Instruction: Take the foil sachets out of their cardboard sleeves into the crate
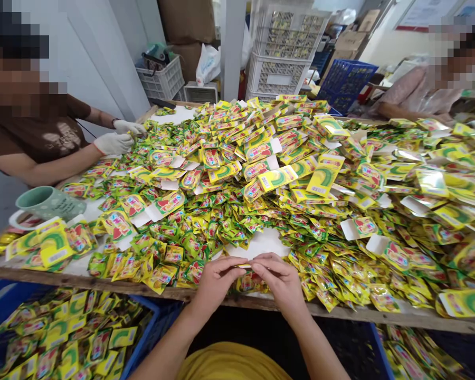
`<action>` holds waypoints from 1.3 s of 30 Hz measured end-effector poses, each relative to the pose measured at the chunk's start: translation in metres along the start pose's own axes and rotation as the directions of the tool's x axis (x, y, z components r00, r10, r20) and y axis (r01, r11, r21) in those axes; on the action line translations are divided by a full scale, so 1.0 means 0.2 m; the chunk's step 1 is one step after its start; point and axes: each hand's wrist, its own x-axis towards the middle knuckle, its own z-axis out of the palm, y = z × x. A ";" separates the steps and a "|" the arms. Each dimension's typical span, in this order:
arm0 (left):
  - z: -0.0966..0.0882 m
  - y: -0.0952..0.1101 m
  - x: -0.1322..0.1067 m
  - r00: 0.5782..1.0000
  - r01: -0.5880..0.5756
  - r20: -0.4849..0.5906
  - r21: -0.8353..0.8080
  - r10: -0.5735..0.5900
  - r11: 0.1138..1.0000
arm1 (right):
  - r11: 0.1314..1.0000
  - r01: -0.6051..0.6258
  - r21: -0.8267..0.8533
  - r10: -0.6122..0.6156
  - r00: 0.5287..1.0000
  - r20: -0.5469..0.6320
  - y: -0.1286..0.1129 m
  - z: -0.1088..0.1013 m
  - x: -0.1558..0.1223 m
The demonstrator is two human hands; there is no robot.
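My left hand (219, 277) and my right hand (277, 278) meet at the table's near edge. Both have thumbs and fingertips closed on a small yellow box (245, 266), seen nearly edge-on and mostly covered by the fingers. Just beneath them shows a printed yellow, red and green surface (252, 283); whether it is part of that box, I cannot tell. Loose shiny yellow-green packets (168, 256) lie to the left of my hands, and more yellow packets (340, 274) to the right. Beyond rises a big heap of flat printed boxes (277, 178), several with white flaps standing open.
Blue crates (152, 322) of filled boxes stand below the table's wooden edge (174, 293). A green mug (49, 203) is at the left. One co-worker's gloved hands (114, 143) handle packets at left; another person sits at far right. White crates (277, 74) are stacked behind.
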 end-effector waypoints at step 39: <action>-0.11 -0.01 -0.06 0.943 -0.243 -0.141 0.327 0.302 0.913 | 0.653 0.421 -0.630 -0.387 0.900 0.200 0.07 -0.09 0.35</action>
